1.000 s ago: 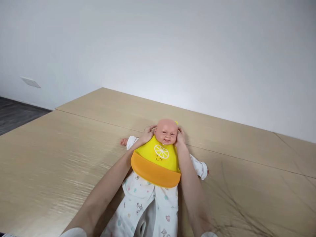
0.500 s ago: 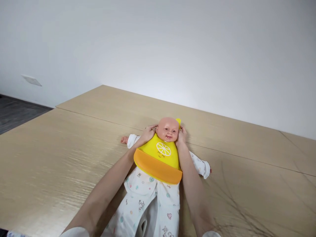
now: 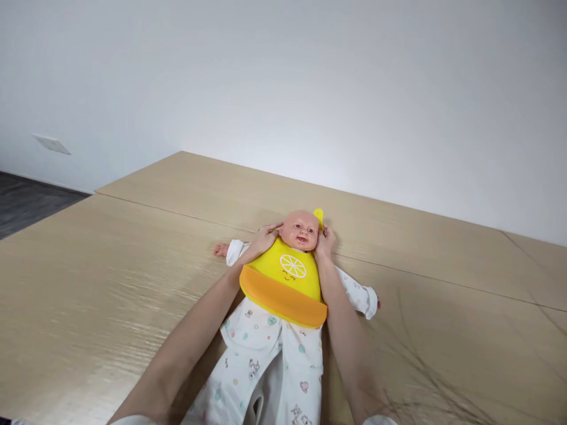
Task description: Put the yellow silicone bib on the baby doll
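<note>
A baby doll (image 3: 300, 229) in white printed pyjamas (image 3: 270, 360) lies on its back on the wooden table (image 3: 110, 277). A yellow bib (image 3: 287, 271) with an orange catch pocket and a lemon print covers its chest. My left hand (image 3: 261, 241) is at the doll's neck on the left, fingers curled on the bib's neck strap. My right hand (image 3: 325, 242) is at the neck on the right, pinching the other strap, whose yellow tip (image 3: 318, 215) sticks up beside the head.
The table is made of light wooden panels with seams and runs to a white wall (image 3: 354, 88) at the back. Dark floor (image 3: 26, 203) shows at the far left. A wall plate (image 3: 52, 144) sits low on the wall there.
The yellow strap tip has come up further beside the doll's head on the right. Both hands stay at the neck; the view has shifted slightly.
</note>
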Demonstrator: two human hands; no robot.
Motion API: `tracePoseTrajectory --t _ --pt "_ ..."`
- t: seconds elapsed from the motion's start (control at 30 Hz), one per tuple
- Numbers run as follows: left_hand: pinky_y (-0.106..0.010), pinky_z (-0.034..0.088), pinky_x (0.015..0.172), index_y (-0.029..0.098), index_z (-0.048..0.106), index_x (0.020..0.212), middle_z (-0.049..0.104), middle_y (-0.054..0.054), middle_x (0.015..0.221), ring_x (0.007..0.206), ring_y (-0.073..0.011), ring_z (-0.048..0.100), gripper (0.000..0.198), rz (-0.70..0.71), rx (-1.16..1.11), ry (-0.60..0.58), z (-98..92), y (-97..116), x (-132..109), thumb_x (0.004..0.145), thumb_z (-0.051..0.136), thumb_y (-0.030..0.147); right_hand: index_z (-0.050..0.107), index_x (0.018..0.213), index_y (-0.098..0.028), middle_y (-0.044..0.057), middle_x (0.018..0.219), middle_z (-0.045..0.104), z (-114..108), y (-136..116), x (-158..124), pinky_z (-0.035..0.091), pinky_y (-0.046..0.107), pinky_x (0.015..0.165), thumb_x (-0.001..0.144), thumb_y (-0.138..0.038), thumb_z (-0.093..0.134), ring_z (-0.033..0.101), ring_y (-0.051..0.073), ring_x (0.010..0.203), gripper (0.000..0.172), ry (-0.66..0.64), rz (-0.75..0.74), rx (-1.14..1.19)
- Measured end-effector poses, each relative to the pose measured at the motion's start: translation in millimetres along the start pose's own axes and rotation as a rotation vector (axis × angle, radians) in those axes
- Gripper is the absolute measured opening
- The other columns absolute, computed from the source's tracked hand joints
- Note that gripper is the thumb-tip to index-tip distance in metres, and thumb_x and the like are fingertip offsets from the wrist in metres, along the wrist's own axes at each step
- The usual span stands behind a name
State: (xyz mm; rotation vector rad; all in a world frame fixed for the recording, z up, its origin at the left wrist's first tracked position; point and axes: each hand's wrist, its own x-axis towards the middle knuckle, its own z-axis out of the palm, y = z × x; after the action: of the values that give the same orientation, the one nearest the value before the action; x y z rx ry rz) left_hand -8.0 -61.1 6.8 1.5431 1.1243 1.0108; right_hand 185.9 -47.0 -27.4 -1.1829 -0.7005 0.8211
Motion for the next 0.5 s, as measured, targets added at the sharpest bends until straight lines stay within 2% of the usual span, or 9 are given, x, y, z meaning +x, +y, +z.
tracePoseTrajectory --t 0.2,0.33,0.5 --pt "-0.036 0.050 0.106 0.016 0.069 0.122 0.069 -0.008 0.132 0.121 -0.0257 0.064 0.046 0.001 0.013 0.017 0.0 2 -3 0.082 0.052 0.030 0.059 0.093 -0.012 0.000 0.085 0.060 -2 3 1 0.042 0.022 0.079 0.073 -0.018 0.050 0.051 0.011 0.080 0.022 0.075 -0.074 -0.068" --pt "-0.036 0.048 0.107 0.013 0.069 0.119 0.067 -0.009 0.134 0.121 -0.0259 0.063 0.042 -0.017 0.027 0.023 0.1 8 -6 0.083 0.051 0.025 0.058 0.102 -0.011 0.004 0.097 0.062 -3 4 3 0.042 0.023 0.087 0.074 -0.015 0.048 0.054 0.012 0.090 0.030 0.095 -0.100 -0.105" --pt "-0.036 0.050 0.104 0.014 0.069 0.119 0.069 -0.009 0.132 0.120 -0.0264 0.063 0.041 0.004 0.075 0.043 0.1 10 -7 0.085 0.050 0.026 0.055 0.104 -0.012 0.007 0.106 0.061 -6 5 0 0.042 0.025 0.093 0.078 -0.017 0.049 0.056 0.014 0.097 0.027 0.085 -0.129 -0.145"
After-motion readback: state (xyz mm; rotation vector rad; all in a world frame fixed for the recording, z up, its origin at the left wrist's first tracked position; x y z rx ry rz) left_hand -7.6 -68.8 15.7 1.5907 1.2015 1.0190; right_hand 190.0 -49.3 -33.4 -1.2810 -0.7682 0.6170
